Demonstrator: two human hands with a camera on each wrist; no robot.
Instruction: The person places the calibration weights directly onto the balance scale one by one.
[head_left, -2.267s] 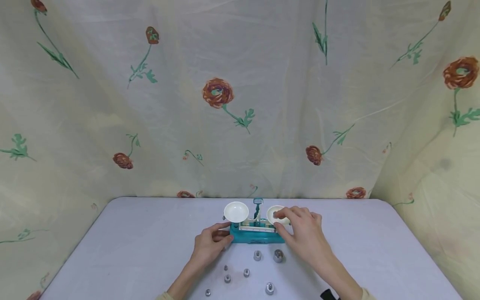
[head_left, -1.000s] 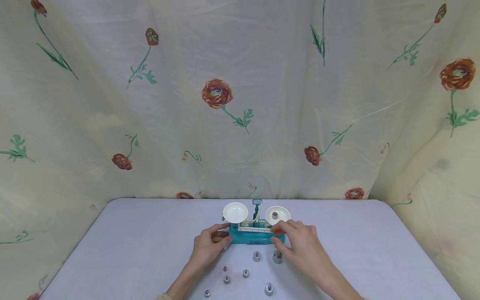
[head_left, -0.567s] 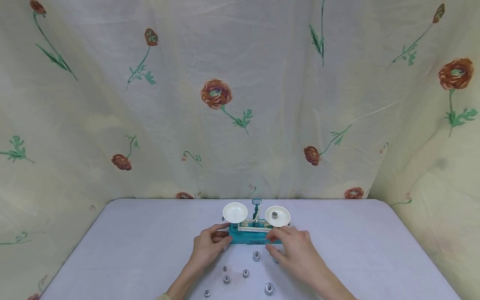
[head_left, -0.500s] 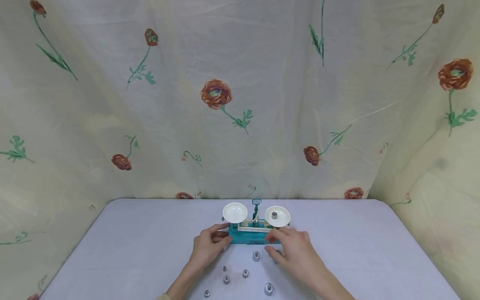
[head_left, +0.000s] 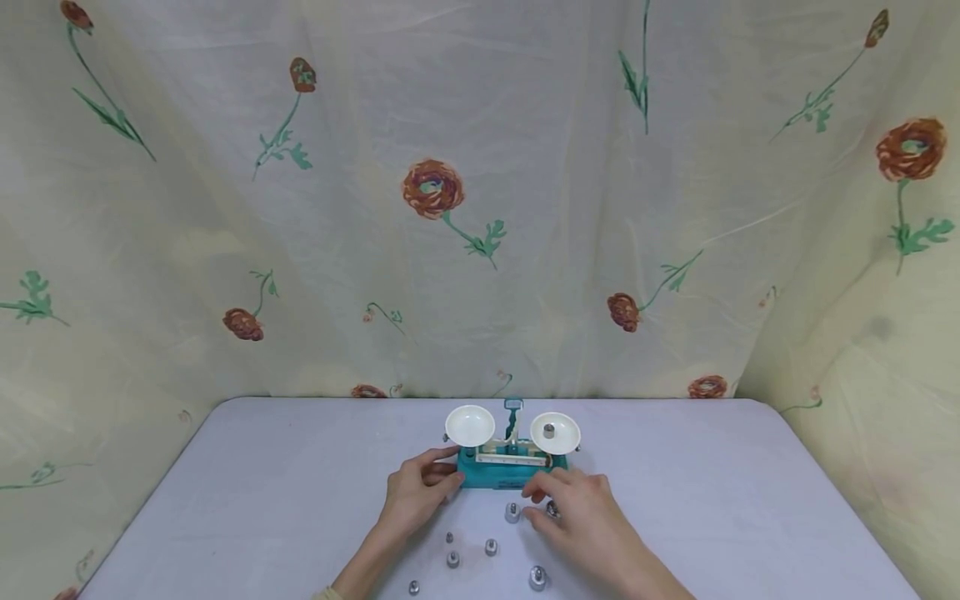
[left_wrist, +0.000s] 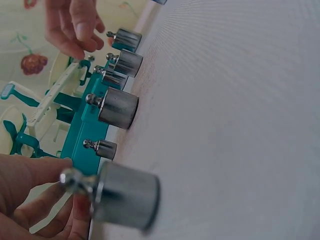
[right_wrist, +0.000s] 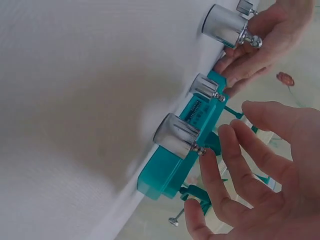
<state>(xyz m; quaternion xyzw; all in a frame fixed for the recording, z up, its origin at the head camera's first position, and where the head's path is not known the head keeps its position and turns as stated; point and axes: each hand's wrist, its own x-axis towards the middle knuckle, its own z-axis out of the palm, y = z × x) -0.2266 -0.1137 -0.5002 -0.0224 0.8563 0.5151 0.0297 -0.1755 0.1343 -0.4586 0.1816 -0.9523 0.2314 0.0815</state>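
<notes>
A teal balance scale (head_left: 491, 477) with two white pans stands near the back of the table. My left hand (head_left: 411, 492) grips the left end of its base, thumb at the front. The left pan (head_left: 470, 426) is bare; a metal weight (head_left: 549, 431) sits in the right pan (head_left: 572, 440). My right hand (head_left: 581, 512) hovers in front of the base with thumb and fingers apart, holding nothing. Close by its fingertips are a knobbed weight (head_left: 512, 512) and a larger weight (head_left: 552, 507), partly covered by the hand. In the right wrist view, the loosely spread fingers (right_wrist: 240, 172) face these weights.
Several more knobbed metal weights stand on the white table (head_left: 285, 500), among them a big one (head_left: 537, 577), a mid-sized one (head_left: 491, 547) and a tiny one (head_left: 449, 537). A flower-printed cloth (head_left: 517, 317) hangs behind the table.
My right hand has let go of the weight in the right pan, drawn back from the pan, and moved down toward the weights before the scale. My left hand stays on the base.
</notes>
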